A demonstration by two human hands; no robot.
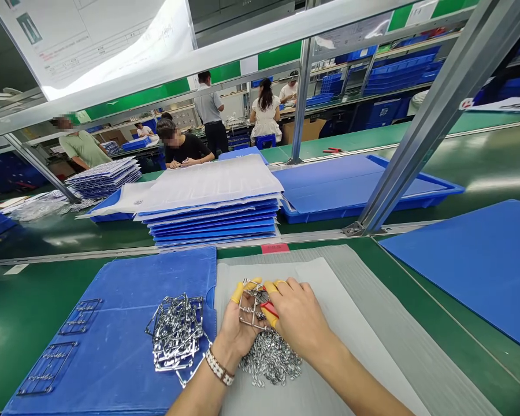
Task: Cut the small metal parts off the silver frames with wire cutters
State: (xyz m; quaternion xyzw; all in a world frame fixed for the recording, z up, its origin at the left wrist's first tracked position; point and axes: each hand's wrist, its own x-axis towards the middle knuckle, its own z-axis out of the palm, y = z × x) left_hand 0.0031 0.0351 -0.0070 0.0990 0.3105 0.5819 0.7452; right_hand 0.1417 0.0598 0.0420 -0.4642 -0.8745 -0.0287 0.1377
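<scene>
My left hand [234, 323], yellow covers on its fingertips, is closed on a small rectangular metal frame [252, 318] with thin bars. From the right, my right hand [297, 315] grips red-handled pliers [268, 307], whose jaws meet the frame; the fingers partly hide them. Below both hands a heap of small shiny metal links [272, 359] lies on white sheet [325, 346]. To the left is a tangled pile of similar metal frames [177, 332] on a blue board [112, 346]. Two more frames, a nearer one [47, 368] and a farther one [80, 316], lie apart at its left edge.
Past the metal rail stands a stack of blue and white sheets [216, 202], beside a blue tray [294, 215]. A slanted metal post [420, 127] rises at the right, near a blue sheet [481, 266]. Several people work in the background.
</scene>
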